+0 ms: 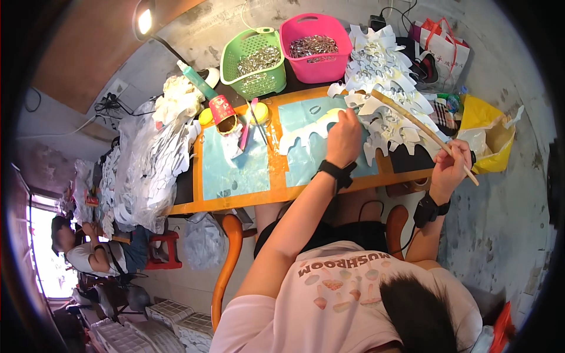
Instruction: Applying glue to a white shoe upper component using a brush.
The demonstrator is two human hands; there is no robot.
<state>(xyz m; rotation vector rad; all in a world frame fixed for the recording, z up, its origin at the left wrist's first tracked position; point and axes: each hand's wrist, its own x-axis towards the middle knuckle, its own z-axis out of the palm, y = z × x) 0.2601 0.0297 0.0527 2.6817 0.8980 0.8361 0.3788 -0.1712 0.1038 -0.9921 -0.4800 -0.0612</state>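
Note:
My left hand [344, 138] is closed at the right end of a white cut piece with a scalloped edge [303, 134], which lies on the blue mat [235, 179]. Its fingertips are partly hidden by the hand itself. A thin brownish wooden stick [412, 119] is gripped near its lower end by my right hand [452, 162]. The stick slants up and left over a heap of white scalloped pieces [400, 136], some with yellowish patches. Just beyond the piece lies a small metal ring [315, 110].
Green [254, 88] and pink baskets [318, 67] of small metal parts stand at the back. A red can [222, 112] and yellow-lidded jar [259, 112] sit left of centre. White pieces in plastic [147, 170] cover the left end; a yellow bag [482, 132] stands right. Another person [97, 256] sits far left.

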